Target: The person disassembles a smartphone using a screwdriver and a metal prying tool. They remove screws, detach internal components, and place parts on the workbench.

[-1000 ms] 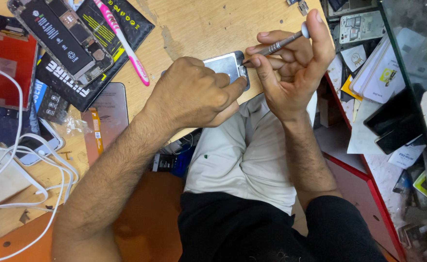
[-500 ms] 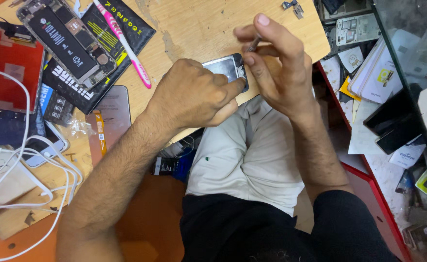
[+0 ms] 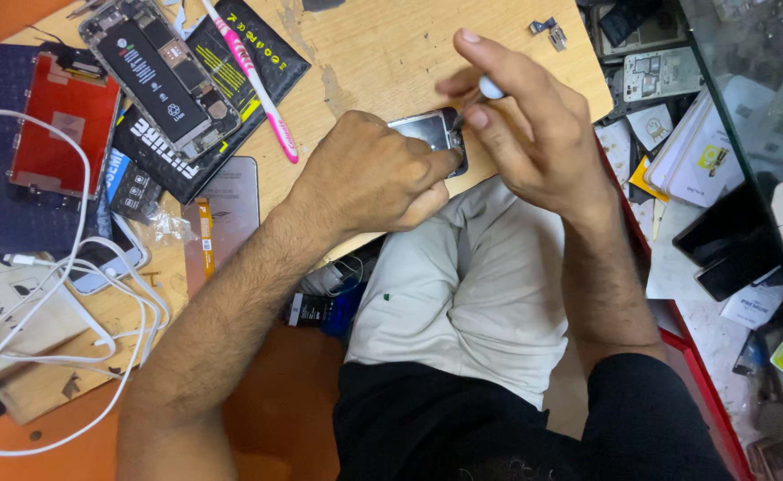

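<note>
My left hand [image 3: 369,169] grips a small silver phone [image 3: 427,132] and presses it flat on the wooden table [image 3: 365,53] near its front edge. My right hand [image 3: 534,125] holds a thin screwdriver [image 3: 480,93] upright, its tip down on the phone's right end beside the left thumb. Most of the phone is hidden under my left hand.
An opened phone body [image 3: 155,76] lies on black packets at the back left, with a pink toothbrush [image 3: 253,85] beside it. A red-backed screen [image 3: 62,125], white cables [image 3: 80,294] and a metal plate [image 3: 231,214] cover the left side. Small metal parts [image 3: 547,31] and clutter sit to the right.
My right hand has turned the screwdriver from lying level above the phone to standing upright with its tip on the phone. My left hand stays clamped on the phone.
</note>
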